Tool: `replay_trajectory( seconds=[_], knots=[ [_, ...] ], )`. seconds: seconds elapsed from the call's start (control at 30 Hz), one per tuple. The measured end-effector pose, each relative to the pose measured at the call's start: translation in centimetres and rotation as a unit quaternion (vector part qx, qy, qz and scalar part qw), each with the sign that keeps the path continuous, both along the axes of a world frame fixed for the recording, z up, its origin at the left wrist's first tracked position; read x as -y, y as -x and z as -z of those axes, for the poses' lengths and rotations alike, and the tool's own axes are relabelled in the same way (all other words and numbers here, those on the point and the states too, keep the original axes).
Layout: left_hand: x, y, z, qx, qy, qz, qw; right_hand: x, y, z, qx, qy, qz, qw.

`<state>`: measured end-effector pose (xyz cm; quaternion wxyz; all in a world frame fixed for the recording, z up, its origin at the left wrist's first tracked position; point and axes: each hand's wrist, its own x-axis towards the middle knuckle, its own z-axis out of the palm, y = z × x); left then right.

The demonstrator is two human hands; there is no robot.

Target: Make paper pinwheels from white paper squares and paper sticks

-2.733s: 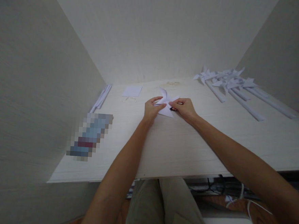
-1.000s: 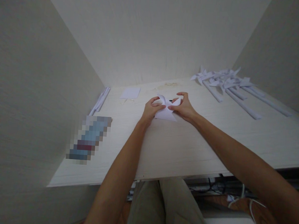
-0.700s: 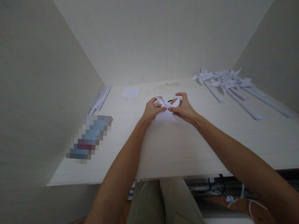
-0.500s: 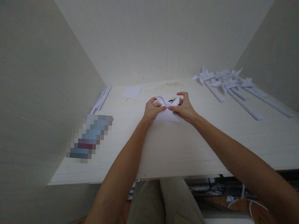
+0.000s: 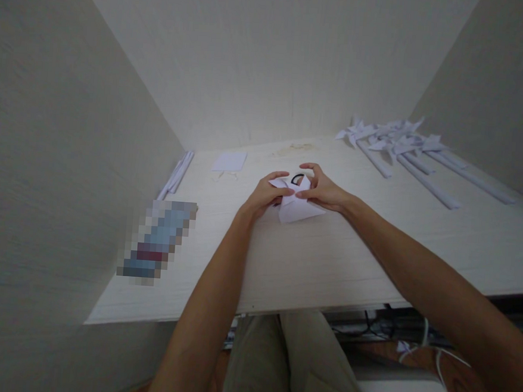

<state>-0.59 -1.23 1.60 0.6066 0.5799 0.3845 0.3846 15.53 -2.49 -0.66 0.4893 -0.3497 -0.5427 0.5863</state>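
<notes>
I see both hands meeting over the folded white paper piece (image 5: 297,207), which lies on the desk (image 5: 329,254) roughly at its middle, well in front of the rear wall. The left hand (image 5: 264,195) is closed in a pinch on the paper's left upper flap, thumb and forefinger pressed together at the fold. The right hand (image 5: 324,191) is likewise closed on the paper, its fingertips curled over the top flaps and touching those of the left hand. A small dark ring-shaped item (image 5: 297,179) shows between the two hands just above the paper; I cannot tell what it is. Relative to the paper, a flat white sheet (image 5: 229,161) lies behind and to the left, and a bundle of white strips (image 5: 176,173) lies farther left against the side wall. A group of finished paper pinwheels on rolled sticks (image 5: 403,152) lies well apart to the right rear. A blurred-out patch (image 5: 157,242) sits near the left front.
</notes>
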Motion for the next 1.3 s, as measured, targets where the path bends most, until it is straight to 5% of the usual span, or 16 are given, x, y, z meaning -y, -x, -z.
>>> replay_trajectory(
  seconds=[0.23, 0.4, 0.87, 1.17, 1.3],
  knots=[
    [-0.1, 0.9, -0.6, 0.007, 0.058, 0.120, 0.991, 0.2, -1.0, -0.6, 0.006, 0.028, -0.072, 0.997],
    [0.1, 1.0, -0.7, -0.041, 0.035, 0.155, 0.986, 0.5, -1.4, -0.8, 0.065, 0.007, -0.086, 0.994],
    [0.7, 0.0, -0.9, -0.134, -0.001, 0.104, 0.986, 0.7, -1.0, -1.2, 0.149, -0.025, -0.063, 0.987],
    [0.6, 0.0, -0.7, -0.124, 0.011, 0.090, 0.988, 0.6, -0.9, -1.0, 0.115, -0.016, -0.064, 0.991],
    [0.2, 0.0, -0.2, -0.072, 0.040, 0.038, 0.996, 0.3, -0.9, -0.6, 0.040, 0.005, -0.044, 0.998]
  ],
)
